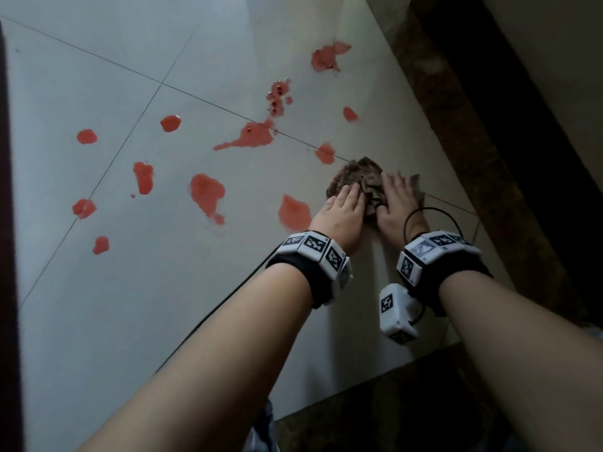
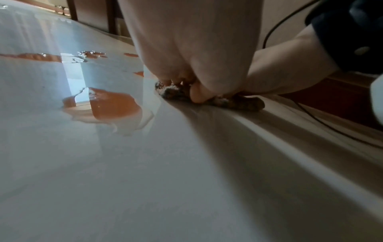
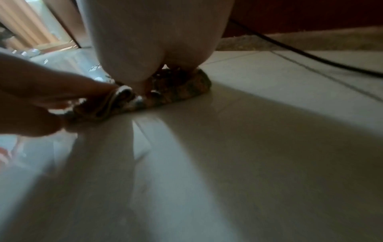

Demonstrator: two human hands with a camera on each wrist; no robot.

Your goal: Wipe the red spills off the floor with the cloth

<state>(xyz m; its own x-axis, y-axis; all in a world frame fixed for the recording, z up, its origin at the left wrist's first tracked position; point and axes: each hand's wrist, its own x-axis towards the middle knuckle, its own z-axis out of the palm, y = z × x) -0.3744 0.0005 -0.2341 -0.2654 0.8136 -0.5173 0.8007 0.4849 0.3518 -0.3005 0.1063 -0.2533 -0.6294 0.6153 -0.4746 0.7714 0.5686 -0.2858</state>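
Cloth [image 1: 355, 182] lies bunched on the floor [image 1: 163, 305], pressed flat under left hand [image 1: 342, 212] and right hand [image 1: 396, 203]; spills [image 1: 295, 213] remain unwiped. Next: push leftward into the nearest puddle.

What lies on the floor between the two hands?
A bunched ridge of the cloth lies between the left hand and right hand, clearest in the head view.
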